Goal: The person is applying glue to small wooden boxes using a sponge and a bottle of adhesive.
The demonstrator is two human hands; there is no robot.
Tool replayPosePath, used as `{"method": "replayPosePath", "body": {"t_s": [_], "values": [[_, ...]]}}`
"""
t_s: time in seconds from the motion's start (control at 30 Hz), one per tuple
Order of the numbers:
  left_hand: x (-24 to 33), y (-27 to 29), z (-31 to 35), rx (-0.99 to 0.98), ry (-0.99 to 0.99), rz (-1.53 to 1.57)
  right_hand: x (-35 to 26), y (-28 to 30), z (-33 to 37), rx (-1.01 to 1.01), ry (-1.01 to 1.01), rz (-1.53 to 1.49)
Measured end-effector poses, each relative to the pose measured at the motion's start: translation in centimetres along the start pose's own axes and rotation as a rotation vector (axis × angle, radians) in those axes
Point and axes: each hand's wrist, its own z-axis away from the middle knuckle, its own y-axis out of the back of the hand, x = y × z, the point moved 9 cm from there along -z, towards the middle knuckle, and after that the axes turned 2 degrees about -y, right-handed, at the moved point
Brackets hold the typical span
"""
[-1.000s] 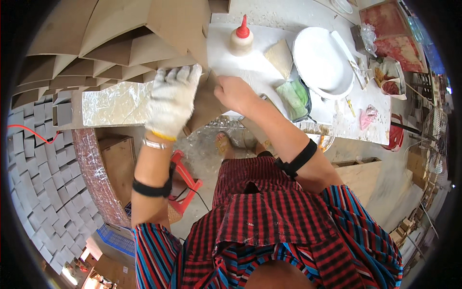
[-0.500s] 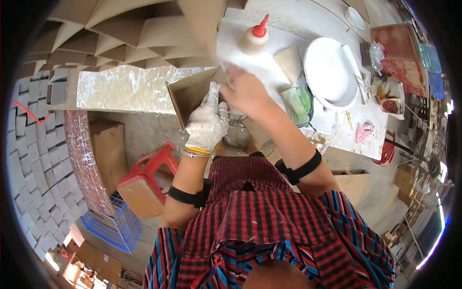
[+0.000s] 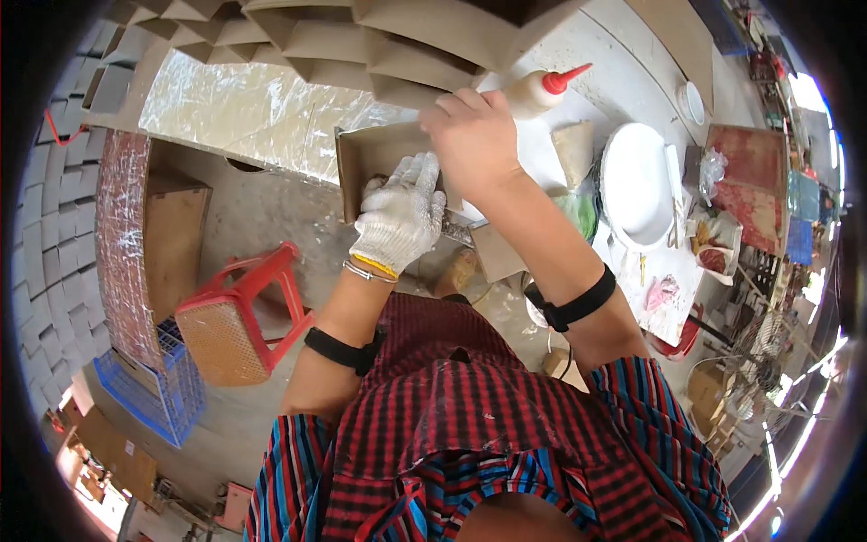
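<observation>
The flat brown cardboard piece [image 3: 384,167] was at the centre of the view, just in front of the person's chest, where half a second earlier it had sat lower and more to the left, and a second earlier the left hand had been spread on a foil-wrapped panel far off to the left. Both hands had thus come together on the one piece. The left hand [image 3: 399,212], in a white knitted work glove, was curled around the piece's lower edge, its fingers closed on the cardboard. The bare right hand [image 3: 471,137] lay over the piece's upper right corner with the fingers bent down onto it, pressing or gripping; the fingertips were hidden behind the board, so which could not be told.

The white squeeze bottle of glue with a red nozzle [image 3: 535,90] lay just beyond the right hand on the pale desk [image 3: 632,72], untouched. A white round plate [image 3: 637,181] stood to the right of it. Folded cardboard wedges [image 3: 379,41] rose above the hands, a crinkled foil-covered sheet [image 3: 244,104] stretched to the left, and a red plastic stool [image 3: 239,312] stood on the floor below.

Judging from this, the piece was being fitted or pressed against the wedge structure rather than fetched.
</observation>
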Motion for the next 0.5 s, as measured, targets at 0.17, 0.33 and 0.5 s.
{"method": "replayPosePath", "body": {"t_s": [0.17, 0.33, 0.5], "values": [[-0.22, 1.04, 0.11, 0.081, 0.009, 0.111, -0.20, 0.60, -0.27, 0.039, -0.023, 0.005], [-0.57, 0.71, 0.06, 0.076, 0.010, 0.146, -0.19, 0.61, -0.34, 0.018, -0.038, -0.003], [-0.50, 0.92, 0.17, 0.085, -0.010, 0.118, -0.30, 0.37, -0.30, -0.034, -0.063, -0.014]]}}
